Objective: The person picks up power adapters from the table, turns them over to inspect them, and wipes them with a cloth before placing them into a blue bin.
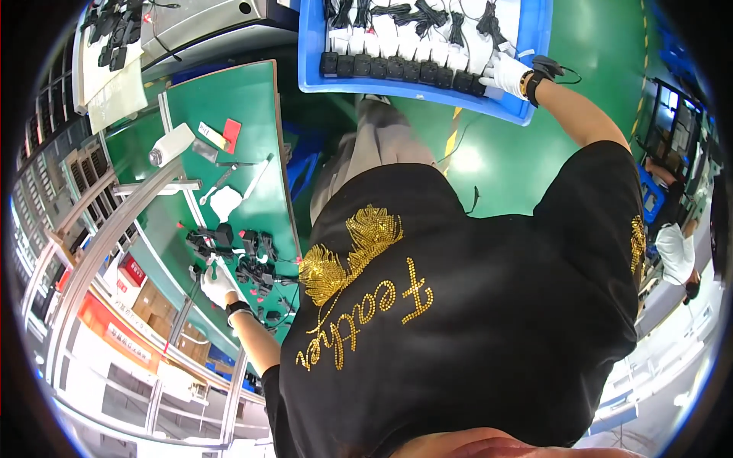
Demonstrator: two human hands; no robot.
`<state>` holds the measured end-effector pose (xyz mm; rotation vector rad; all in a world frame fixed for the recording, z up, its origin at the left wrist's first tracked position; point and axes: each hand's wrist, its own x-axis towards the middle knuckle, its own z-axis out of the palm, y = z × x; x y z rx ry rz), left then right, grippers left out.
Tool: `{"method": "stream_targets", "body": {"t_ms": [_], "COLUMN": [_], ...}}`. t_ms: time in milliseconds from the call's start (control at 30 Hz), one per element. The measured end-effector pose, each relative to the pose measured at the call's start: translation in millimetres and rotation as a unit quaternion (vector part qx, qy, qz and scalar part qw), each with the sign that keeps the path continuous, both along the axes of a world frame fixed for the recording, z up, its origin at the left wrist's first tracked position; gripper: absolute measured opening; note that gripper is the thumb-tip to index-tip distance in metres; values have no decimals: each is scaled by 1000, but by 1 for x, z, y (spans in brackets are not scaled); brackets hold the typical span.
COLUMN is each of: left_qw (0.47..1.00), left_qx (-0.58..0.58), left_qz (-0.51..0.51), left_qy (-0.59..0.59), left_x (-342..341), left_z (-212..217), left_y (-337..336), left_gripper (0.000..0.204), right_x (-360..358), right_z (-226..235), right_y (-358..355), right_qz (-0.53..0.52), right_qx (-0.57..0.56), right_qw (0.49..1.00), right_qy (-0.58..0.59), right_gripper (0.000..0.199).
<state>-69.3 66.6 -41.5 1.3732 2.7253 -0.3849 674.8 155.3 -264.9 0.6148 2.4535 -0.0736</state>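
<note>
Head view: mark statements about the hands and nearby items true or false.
1. The right hand is at the blue bin. True.
2. The left hand is bare. False: the left hand wears a white glove.
3. Black adapters form a row in the blue bin. True.
4. The red card is in the blue bin. False: the red card lies on the green table.

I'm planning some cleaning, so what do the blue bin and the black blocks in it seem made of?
The blue bin looks like smooth molded plastic: even color, thick rim. The black blocks are probably hard plastic, mostly matte: squared bodies with little shine.
</note>
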Motion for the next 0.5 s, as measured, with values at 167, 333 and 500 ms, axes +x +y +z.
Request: {"method": "stream_targets", "body": {"t_ms": [167,333,500], "left_qw": [1000,1000,999], "left_qx": [-11,-17,-13], "left_qz": [6,-13,-40], "left_qy": [-18,-9,-32], "left_x": [5,11,6], "left_z": [5,-4,-13], "left_y": [-1,4,-1], "left_gripper": [34,33,31], "right_x": [-24,-28,-27], "right_z": [-16,-5,17], "right_y": [-4,-18,-20], "right_qz": [-72,-128,-215], "right_qx": [-126,-97,-107], "right_qw": [981,984,970], "right_qy": [-129,-79,-32], "right_gripper": [35,55,55]}}
